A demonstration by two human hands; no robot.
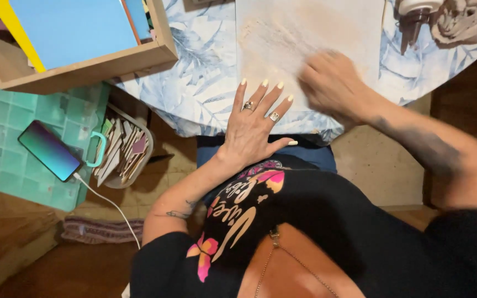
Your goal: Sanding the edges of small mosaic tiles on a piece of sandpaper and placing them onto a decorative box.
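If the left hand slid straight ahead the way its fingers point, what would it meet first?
The left hand lies flat, fingers pointing up-frame. Straight on, it would likely run onto the pale sheet that the blurred right hand is touching; nothing else shows in that line.

Blue-and-white leaf-patterned tablecloth (194, 83), cream-beige board (282, 33), teal gridded box (12, 138).

Black floral-print top, two rings on left hand (252, 129), pale nail polish, forearm tattoo

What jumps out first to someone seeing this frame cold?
The left hand, with rings and pale nails, lies flat on the near edge of a pale board on the leaf-print tablecloth, while the blurred right hand rubs the board's surface. At far left, a phone with a white cable rests on a teal surface.
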